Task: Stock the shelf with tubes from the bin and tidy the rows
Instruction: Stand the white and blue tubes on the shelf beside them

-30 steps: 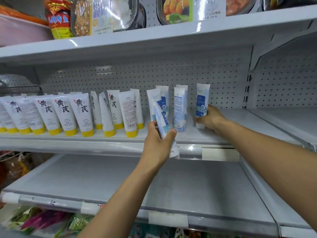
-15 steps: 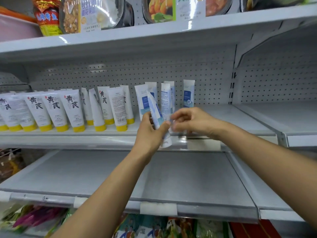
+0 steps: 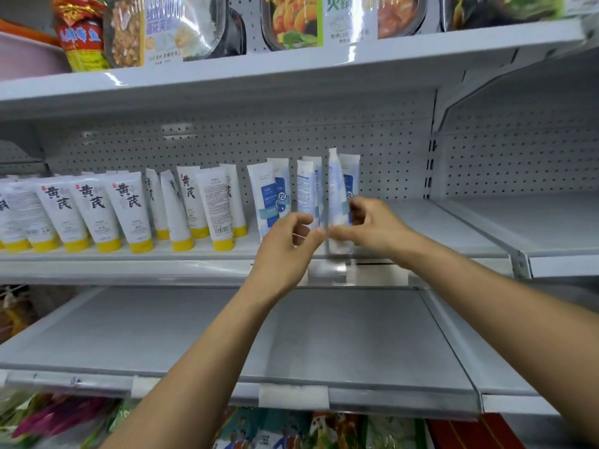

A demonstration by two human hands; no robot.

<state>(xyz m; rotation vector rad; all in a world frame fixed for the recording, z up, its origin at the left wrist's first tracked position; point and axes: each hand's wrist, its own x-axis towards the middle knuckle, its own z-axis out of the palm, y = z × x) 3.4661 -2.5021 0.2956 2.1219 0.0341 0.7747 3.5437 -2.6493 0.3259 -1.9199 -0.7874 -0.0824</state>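
A blue-and-white tube (image 3: 334, 189), blurred, stands upright at the front of the middle shelf (image 3: 453, 228), and my right hand (image 3: 376, 226) grips its lower half. My left hand (image 3: 287, 247) hovers just left of that tube with its fingers curled apart and nothing in them. Behind stand more blue-and-white tubes (image 3: 270, 196), cap down, in a loose cluster. To the left runs a row of white tubes with yellow caps (image 3: 129, 215); some lean or face backwards. No bin is in view.
Above, the top shelf (image 3: 291, 66) carries food packs and trays. A bare grey shelf (image 3: 324, 335) lies below my arms, with colourful packets (image 3: 48, 416) under it. A neighbouring shelf bay (image 3: 534, 222) adjoins on the right.
The tube passed from my left hand to my right hand and now stands upright on the shelf. My right hand left the far-right tube; my left hand opened.
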